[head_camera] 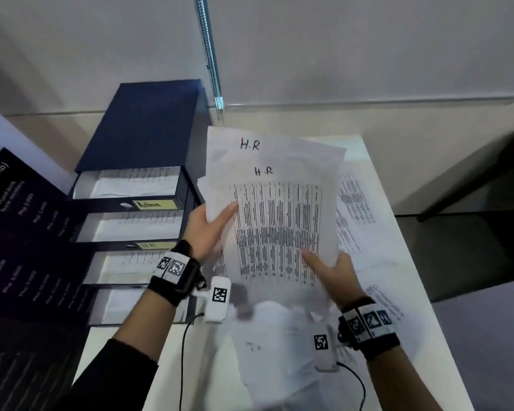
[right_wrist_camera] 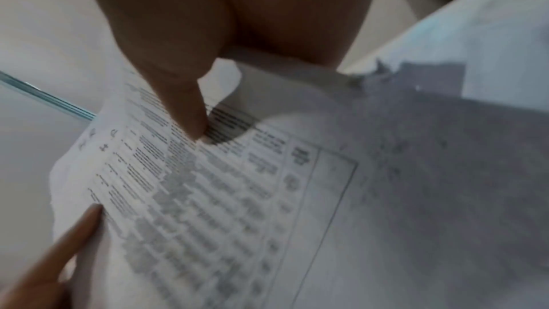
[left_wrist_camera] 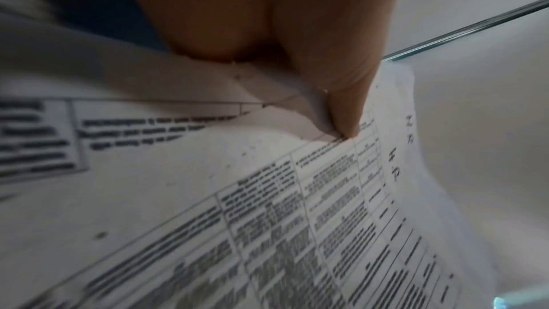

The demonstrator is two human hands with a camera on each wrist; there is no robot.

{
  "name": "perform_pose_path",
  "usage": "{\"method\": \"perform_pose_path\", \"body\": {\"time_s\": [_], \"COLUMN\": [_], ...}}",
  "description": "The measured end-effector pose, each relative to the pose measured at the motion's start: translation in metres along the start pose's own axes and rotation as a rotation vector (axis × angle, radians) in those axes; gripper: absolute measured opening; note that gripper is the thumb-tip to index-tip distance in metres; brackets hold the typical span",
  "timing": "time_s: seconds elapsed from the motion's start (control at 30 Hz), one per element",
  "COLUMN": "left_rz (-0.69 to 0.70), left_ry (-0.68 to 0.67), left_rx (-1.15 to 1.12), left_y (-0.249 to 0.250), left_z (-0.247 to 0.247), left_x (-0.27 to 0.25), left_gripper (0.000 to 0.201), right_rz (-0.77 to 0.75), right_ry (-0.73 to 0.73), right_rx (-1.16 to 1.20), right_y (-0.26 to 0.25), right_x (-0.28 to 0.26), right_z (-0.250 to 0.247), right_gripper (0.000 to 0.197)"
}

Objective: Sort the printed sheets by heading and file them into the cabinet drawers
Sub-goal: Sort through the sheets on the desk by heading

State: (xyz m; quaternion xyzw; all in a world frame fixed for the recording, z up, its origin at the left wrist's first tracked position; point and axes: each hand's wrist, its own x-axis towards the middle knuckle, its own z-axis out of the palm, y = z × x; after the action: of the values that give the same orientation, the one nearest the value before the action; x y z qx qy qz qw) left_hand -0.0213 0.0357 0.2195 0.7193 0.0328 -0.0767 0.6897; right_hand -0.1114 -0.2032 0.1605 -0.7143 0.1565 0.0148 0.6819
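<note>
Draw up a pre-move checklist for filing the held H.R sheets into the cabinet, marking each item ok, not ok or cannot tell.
1. Headings match: both held sheets read H.R. Ok.
2. Left hand holds the left edge, thumb on top. Ok.
3. Right hand holds the lower right corner. Ok.
4. H.R drawer of the cabinet is pulled out, with paper already in it. Ok.
5. Its label is legible: blurred. Cannot tell.
6. No H.R sheets remain among the loose papers on the table. Cannot tell.
</note>
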Motion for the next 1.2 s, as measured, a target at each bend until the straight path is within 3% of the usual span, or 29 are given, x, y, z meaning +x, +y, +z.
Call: {"method": "perform_pose_path", "body": {"time_s": [0.1,0.17,0.3,0.37,0.47,0.7,0.8,0.9,1.0,1.13,1.2], "left_rz": [0.167,0.220,0.005,-0.057,-0.024,0.178,0.163,-0.033,-0.051,-0.004,0.046], "left_ry": [0.048,0.023,-0.092,-0.094,-0.081,-0.164,-0.176,-0.197,-0.175,-0.131,-0.095], "left_rx": [0.026,0.094,0.142,0.102,0.050,-0.154,-0.118,0.055,0.171,0.042,0.003], "left_y": [0.034,0.041,-0.006,-0.035,-0.045,0.019,0.016,-0.022,-0.063,-0.046,-0.033], "left_z": [-0.012,-0.020,-0.024,-0.020,-0.016,-0.015,-0.014,-0.006,0.006,0.017,0.013], "left_x": [0.001,0.002,0.009,0.006,0.001,0.004,0.015,0.015,0.012,0.010,0.016], "left_gripper": [0.035,0.040,0.055,0.053,0.046,0.029,0.026,0.040,0.034,0.034,0.030], "right_rz": [-0.154,-0.181,-0.069,-0.039,-0.034,-0.240,-0.168,0.005,0.098,-0.016,-0.115], "right_ry": [0.073,0.031,-0.045,-0.018,0.018,0.116,0.054,0.002,0.110,0.178,0.145], "right_rx": [0.083,0.110,0.079,0.058,0.052,0.147,0.234,0.113,0.069,0.139,0.183], "right_y": [-0.039,-0.048,-0.027,-0.015,-0.016,-0.063,-0.058,-0.020,0.009,-0.019,-0.036], "right_x": [0.003,0.004,0.015,0.018,0.019,0.014,0.020,0.030,0.037,0.033,0.028], "right_z": [0.001,0.000,0.012,0.018,0.019,0.000,-0.003,0.002,0.008,0.009,0.002], "right_gripper": [0.040,0.028,0.034,0.024,0.024,0.023,0.038,0.054,0.072,0.033,0.027]}}
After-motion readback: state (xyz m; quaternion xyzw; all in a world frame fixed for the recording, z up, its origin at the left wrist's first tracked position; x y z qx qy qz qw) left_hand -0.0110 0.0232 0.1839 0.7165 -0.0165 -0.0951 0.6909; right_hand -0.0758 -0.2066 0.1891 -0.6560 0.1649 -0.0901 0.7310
